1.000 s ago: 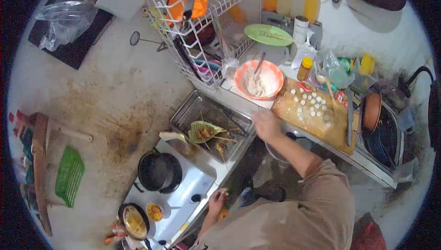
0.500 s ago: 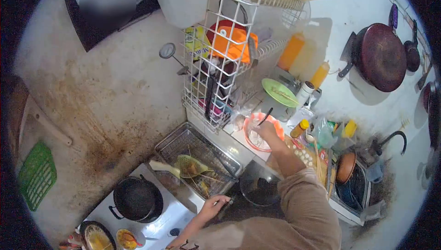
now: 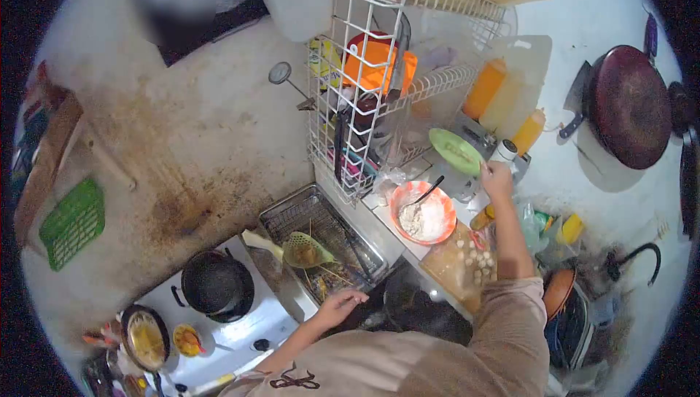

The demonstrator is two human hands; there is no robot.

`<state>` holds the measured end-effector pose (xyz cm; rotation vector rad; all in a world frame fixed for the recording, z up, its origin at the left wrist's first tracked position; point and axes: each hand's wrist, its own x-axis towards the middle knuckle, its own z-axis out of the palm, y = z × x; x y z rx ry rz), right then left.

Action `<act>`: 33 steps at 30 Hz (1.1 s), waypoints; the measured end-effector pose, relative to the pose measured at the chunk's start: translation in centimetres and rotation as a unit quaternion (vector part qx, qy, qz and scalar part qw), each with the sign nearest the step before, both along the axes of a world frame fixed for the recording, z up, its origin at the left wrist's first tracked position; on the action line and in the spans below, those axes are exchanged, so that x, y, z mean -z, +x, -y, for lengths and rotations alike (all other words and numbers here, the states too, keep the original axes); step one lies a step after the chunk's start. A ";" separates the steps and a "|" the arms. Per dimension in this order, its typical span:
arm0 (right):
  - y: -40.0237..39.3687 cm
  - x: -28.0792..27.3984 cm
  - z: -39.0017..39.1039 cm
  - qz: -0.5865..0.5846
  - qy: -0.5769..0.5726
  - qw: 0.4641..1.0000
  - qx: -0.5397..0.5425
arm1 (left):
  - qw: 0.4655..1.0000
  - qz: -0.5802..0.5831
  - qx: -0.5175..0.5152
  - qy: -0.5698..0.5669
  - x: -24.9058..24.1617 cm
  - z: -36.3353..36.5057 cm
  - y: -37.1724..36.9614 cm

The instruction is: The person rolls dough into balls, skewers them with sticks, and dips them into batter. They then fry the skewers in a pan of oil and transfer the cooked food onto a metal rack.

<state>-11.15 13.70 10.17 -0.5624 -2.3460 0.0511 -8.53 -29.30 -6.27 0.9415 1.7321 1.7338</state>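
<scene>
My right hand (image 3: 497,178) pinches the near rim of a light green plate (image 3: 455,149), which is tilted. Below that plate stands an orange-and-white bowl (image 3: 450,216) of white flour-like powder, a black-handled spoon (image 3: 430,190) leaning in it. Several small pale round pieces lie on a wooden cutting board (image 3: 445,266) beside the bowl. My left hand (image 3: 341,306) hovers near the front edge of a metal tray (image 3: 372,255), its fingers loosely extended with nothing visible in them. On the tray rests a yellowish strainer (image 3: 306,251) with thin sticks around it.
A white wire rack (image 3: 357,105) rises behind the tray. At left, a black pot (image 3: 217,284) and a frying pan (image 3: 148,337) sit on the white stove (image 3: 251,317). A dark wok (image 3: 419,309) is close to my body. Bottles (image 3: 485,89) stand along the wall.
My right hand has left the bowl and moved up and right to the green plate, taking hold of its rim. The spoon stays in the bowl. My left hand remains near the tray.
</scene>
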 end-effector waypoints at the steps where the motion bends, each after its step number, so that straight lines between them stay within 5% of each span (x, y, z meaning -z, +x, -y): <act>1: 0.8 -1.0 0.1 0.007 -0.009 1.000 -0.014 | 1.000 0.015 -0.015 0.015 0.3 -0.2 0.4; 2: 1.5 -1.7 0.5 -0.026 0.109 0.991 -0.077 | 0.999 0.028 -0.026 0.030 0.9 -0.6 0.7; 8: 0.9 1.1 -3.3 -0.073 0.060 0.991 -0.090 | 0.998 0.004 -0.054 0.027 -1.6 -4.7 3.4; 14: 1.6 -0.7 -6.3 0.259 -0.086 0.958 0.091 | 0.998 -0.038 -0.040 0.005 -1.5 -6.7 6.2; 17: 2.2 0.3 -7.7 0.315 -0.068 0.946 0.021 | 0.997 0.001 -0.066 0.036 -0.8 -7.2 7.9; 24: 2.3 2.6 -10.5 0.149 -0.052 0.985 -0.076 | 0.994 0.015 -0.108 0.025 -2.1 -7.7 10.8; 29: 3.1 2.4 -10.5 0.036 -0.140 0.984 -0.104 | 0.989 0.059 -0.128 0.044 -1.4 -7.1 12.4; 33: 1.6 4.9 -14.7 0.008 -0.085 0.991 -0.103 | 0.988 0.063 -0.135 0.048 -1.3 -6.7 13.6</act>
